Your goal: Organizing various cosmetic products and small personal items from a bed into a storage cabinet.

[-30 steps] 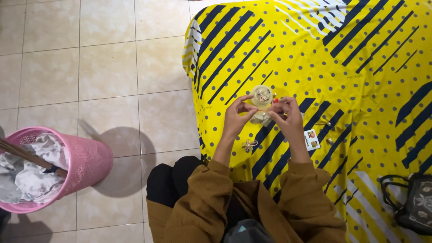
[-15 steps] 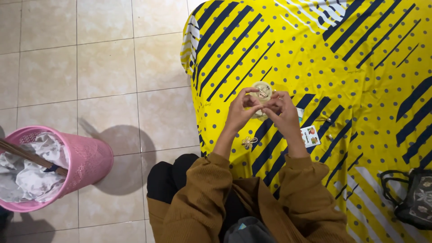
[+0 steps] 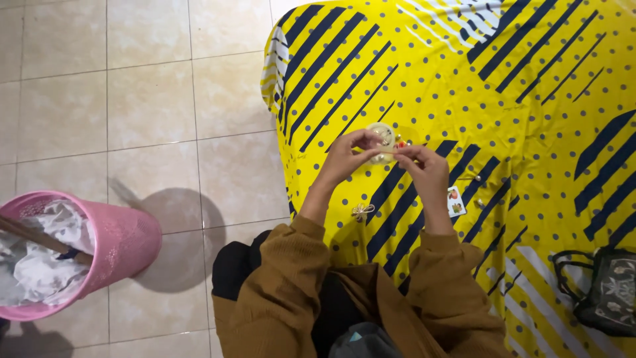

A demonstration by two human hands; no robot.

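Note:
My left hand (image 3: 346, 159) and my right hand (image 3: 425, 171) meet fingertip to fingertip over a yellow cloth with dark blue stripes and dots (image 3: 530, 119). Between the fingertips I pinch a thin, small piece that is too fine to identify. Just behind the fingers sits a small round pale container (image 3: 383, 138) holding tiny bits. A small gold bow-shaped ornament (image 3: 362, 211) lies on the cloth below my left wrist. A little printed card (image 3: 455, 201) lies right of my right wrist.
A pink plastic basket (image 3: 126, 242) stuffed with white paper and a dark stick stands on the beige tiled floor at left. A dark patterned bag (image 3: 606, 288) with a strap rests on the cloth at lower right. Small metal bits (image 3: 478, 178) lie near the card.
My hands closed together over the round container half a second ago, then drew slightly apart again, still pinching the fine piece. The view has shifted a little.

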